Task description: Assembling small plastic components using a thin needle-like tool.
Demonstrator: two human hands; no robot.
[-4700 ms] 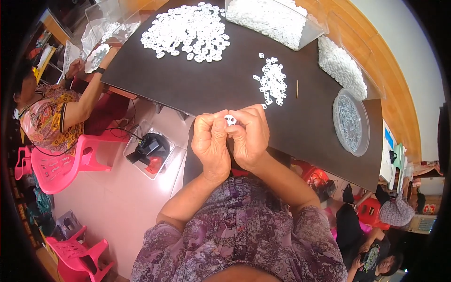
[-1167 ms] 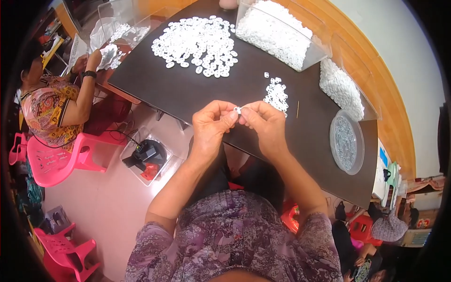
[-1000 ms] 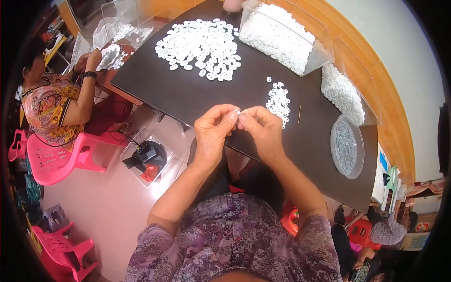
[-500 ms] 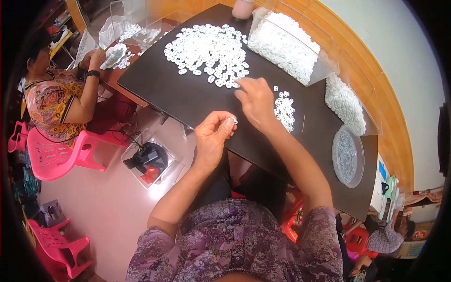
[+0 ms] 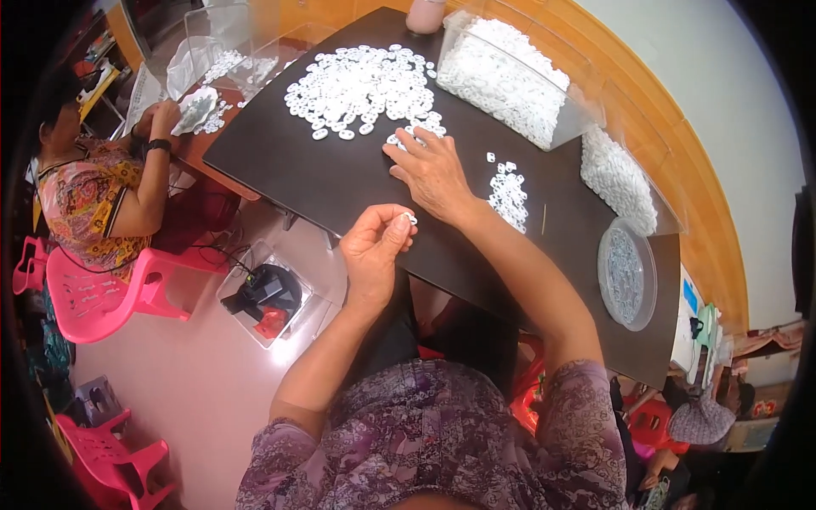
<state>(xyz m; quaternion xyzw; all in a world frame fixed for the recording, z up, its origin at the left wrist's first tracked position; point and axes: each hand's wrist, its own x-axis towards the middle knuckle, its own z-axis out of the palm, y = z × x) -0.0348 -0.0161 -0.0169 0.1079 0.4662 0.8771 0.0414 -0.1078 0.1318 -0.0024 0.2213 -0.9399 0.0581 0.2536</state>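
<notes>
Just over the table's near edge, my left hand (image 5: pixel 374 251) pinches a small white plastic piece (image 5: pixel 411 218) between thumb and forefinger. My right hand (image 5: pixel 432 174) reaches over the dark table with its fingers stretched apart. Its fingertips rest at the near edge of a large pile of white oval pieces (image 5: pixel 361 89), each with dark holes or marks. Whether a fingertip touches a single piece there is too small to make out. To the right of my right forearm lies a smaller heap of little white pieces (image 5: pixel 508 202).
A thin stick (image 5: pixel 544 218) lies beside the small heap. Farther right stands a round clear dish (image 5: pixel 603 289) of small silvery parts. Clear bins of white pieces (image 5: pixel 506 81) line the back. At left a person (image 5: pixel 110 187) works at another table near a pink chair (image 5: pixel 85 293).
My right hand has moved left along the pile's near edge, and its fingers have spread. My left hand keeps its pinch on the white piece. The whole view has shifted slightly.
</notes>
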